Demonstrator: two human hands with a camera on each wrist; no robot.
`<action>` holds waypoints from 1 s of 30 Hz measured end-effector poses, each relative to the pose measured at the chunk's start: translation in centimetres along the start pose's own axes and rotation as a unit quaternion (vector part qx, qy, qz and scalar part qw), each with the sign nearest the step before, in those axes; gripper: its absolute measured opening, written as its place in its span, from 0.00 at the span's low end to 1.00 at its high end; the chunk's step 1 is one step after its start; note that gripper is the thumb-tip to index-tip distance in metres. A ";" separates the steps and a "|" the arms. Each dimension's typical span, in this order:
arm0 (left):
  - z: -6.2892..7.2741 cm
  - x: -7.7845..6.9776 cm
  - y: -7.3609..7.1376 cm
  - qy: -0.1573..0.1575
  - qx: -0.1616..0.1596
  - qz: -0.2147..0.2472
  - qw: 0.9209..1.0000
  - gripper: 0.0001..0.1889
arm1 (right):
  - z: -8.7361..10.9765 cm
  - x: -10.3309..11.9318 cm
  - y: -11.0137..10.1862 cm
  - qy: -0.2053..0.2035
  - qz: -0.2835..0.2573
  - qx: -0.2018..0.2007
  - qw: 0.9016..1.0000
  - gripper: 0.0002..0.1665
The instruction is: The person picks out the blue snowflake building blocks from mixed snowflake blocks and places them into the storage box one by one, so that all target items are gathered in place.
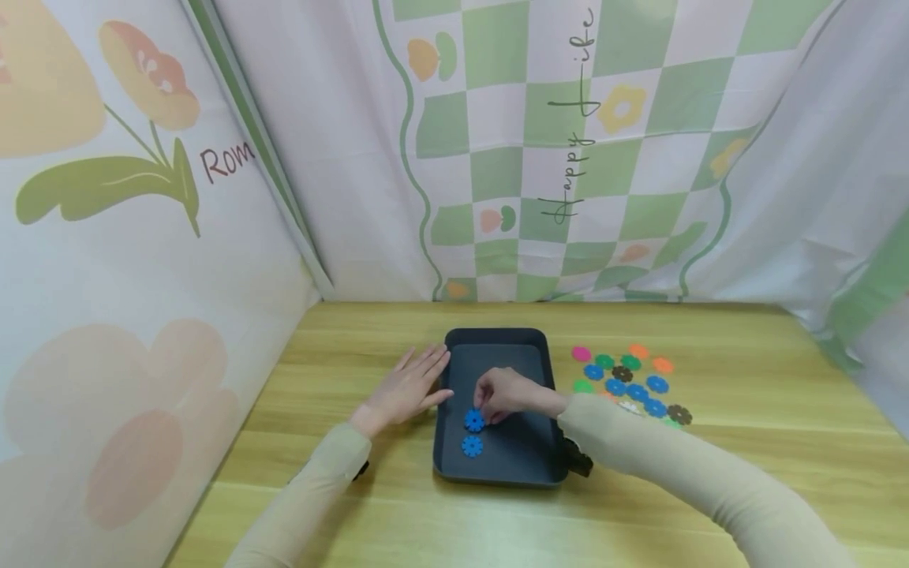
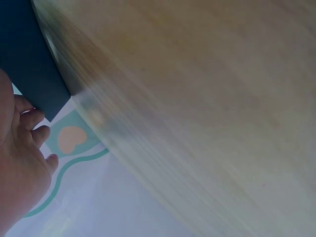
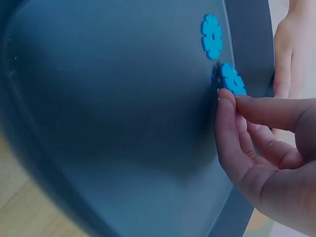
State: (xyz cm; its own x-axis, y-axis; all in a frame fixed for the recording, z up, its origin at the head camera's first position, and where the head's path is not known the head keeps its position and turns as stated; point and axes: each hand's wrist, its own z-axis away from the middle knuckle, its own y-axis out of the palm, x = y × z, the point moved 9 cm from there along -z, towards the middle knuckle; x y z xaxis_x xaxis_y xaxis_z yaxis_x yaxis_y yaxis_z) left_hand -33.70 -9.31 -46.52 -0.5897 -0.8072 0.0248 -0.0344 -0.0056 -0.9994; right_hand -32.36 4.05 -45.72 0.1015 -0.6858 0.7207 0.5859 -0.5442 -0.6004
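Inside the dark rectangular tray (image 1: 511, 465), my right hand (image 1: 507, 392) pinches a blue notched plastic disc (image 1: 473, 420) between thumb and forefinger. A second blue disc (image 1: 472, 446) lies flat on the tray floor, nearer to me. The right wrist view shows the pinched disc (image 3: 233, 79) tilted a little above the floor, close to the flat disc (image 3: 212, 37). My left hand (image 1: 406, 390) rests against the tray's left rim with its fingers extended. In the left wrist view its fingers (image 2: 32, 118) touch the tray wall (image 2: 37, 64).
Right of the tray, several notched discs lie scattered on the wooden table (image 1: 746, 379): blue ones (image 1: 637, 392), green ones (image 1: 604, 361), orange ones (image 1: 663, 364), brown ones (image 1: 622, 374) and a pink one (image 1: 581, 354). A patterned curtain (image 1: 497, 170) hangs behind the table.
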 end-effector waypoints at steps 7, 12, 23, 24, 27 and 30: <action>-0.1 0.0 0.3 0.001 0.001 -0.002 1.000 0.39 | -0.2 0.1 0.3 0.008 -0.006 -0.005 1.000 0.03; -0.1 0.0 0.3 0.002 0.000 -0.001 1.000 0.39 | -0.2 0.0 0.5 0.012 -0.011 -0.005 1.000 0.03; -0.1 -0.1 0.0 0.003 0.004 0.004 1.000 0.39 | -0.3 -0.3 0.8 0.024 -0.009 -0.010 1.000 0.03; -0.1 -0.1 0.0 0.003 0.005 0.002 1.000 0.39 | -0.2 -0.2 0.8 0.024 -0.009 -0.009 1.000 0.03; -0.1 -0.1 0.0 0.004 0.000 0.006 1.000 0.39 | -0.1 -0.2 0.8 0.027 -0.007 -0.009 1.000 0.02; -0.1 -0.1 0.0 0.006 -0.007 0.010 1.000 0.39 | 0.0 -0.3 0.8 0.030 -0.004 -0.008 0.999 0.02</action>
State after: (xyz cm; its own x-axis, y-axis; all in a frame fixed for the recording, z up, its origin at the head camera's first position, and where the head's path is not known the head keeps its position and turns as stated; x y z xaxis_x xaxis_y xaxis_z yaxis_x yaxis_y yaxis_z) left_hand -33.71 -9.21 -46.48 -0.6008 -0.7994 0.0056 -0.0340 0.0186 -0.9992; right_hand -31.93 3.78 -46.40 0.0473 -0.7090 0.7036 0.5729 -0.5578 -0.6006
